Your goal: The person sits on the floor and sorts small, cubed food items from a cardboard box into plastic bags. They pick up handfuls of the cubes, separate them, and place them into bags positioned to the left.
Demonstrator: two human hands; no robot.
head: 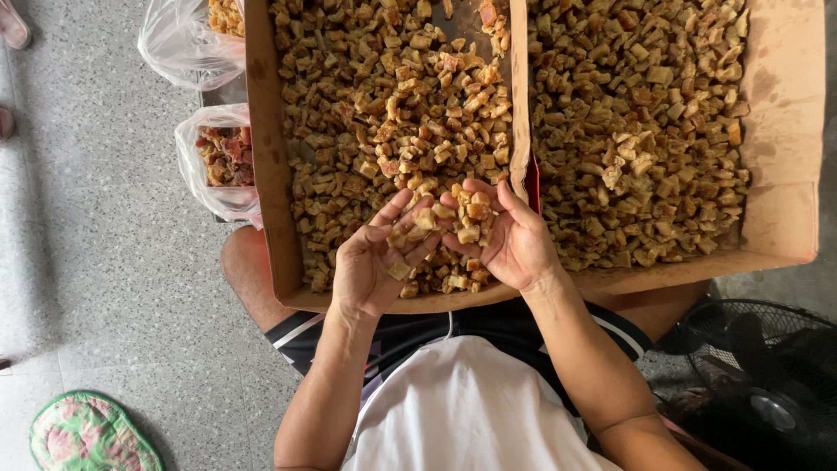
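Grey speckled floor (113,262), black fan (758,384) at right

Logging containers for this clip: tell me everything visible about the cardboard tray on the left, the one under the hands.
The left cardboard tray is a shallow brown box with low raised walls, stained darker in patches. It is filled with small tan and golden cubes, with a bare strip of floor showing near the top. Its right wall meets the neighbouring tray. Its near edge rests over the person's lap. The left hand and right hand are cupped above its near end, holding a handful of cubes.
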